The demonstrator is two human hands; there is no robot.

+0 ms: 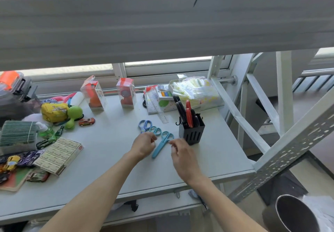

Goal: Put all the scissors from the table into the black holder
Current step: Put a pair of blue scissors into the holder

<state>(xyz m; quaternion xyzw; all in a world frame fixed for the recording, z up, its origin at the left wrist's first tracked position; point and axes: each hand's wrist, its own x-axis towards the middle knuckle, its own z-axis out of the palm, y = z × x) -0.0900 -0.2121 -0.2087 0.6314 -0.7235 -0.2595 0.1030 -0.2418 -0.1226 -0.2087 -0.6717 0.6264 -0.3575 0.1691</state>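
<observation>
We count 3 pairs of scissors lying flat on the pale, smooth table [112, 163]: 1 blue pair [145, 125] farthest from us, 1 teal pair [155, 130] whose blades are hidden behind the left hand, and 1 light blue pair [162, 144] with its capped blades pointing toward us. All 3 have rounded plastic loop handles and sit just beside one another in a diagonal row. The black holder [192, 134], a square box with vertical slots cut in its walls, stands upright just right of the row and already carries several long-handled items: we make out black handles [180, 111] and 1 red pair [188, 116], though the exact number inside we cannot tell. The left hand [143, 145] is loosely curled, fingers drawn close together above the teal pair; whether it grips anything we cannot tell. The right hand [182, 155] hovers between the light blue pair and the holder, fingers slightly parted and bent, holding nothing. 2 clear rectangular boxes [126, 93] stand at the far edge.
</observation>
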